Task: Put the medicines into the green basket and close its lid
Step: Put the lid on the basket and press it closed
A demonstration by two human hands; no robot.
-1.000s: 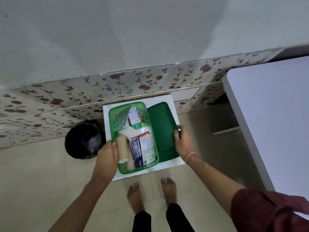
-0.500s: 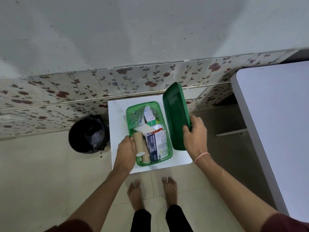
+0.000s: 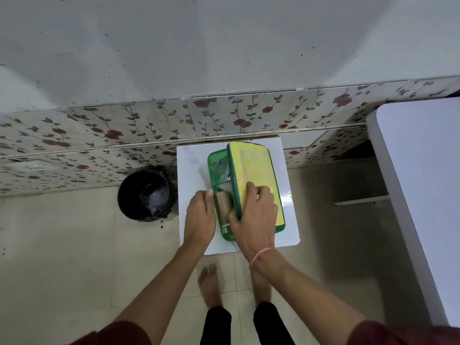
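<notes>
Two hands are at the green basket, which sits on a small white stand against the floral-tiled wall base. Lid: green rim, yellow-green top panel, tilted over the right portion of the basket and not seated; its left edge stands raised above the contents, leaving the left strip of the basket uncovered. Contents visible in that strip: a tan roll near the front, pale packets toward the back; printing on them is too small to read.

Right hand: closed on the lid's near left corner, fingers spread across the top panel, thumb under the raised edge. A thin pink band circles the wrist. Left hand: curled against the basket's front left wall, thumb at the rim; whether it grips the wall or only braces it cannot be told.

Surroundings: a black bin stands on the tiled floor just left of the stand. A pale table occupies the right side, well apart from the stand. Bare feet and dark trouser legs show below the stand
</notes>
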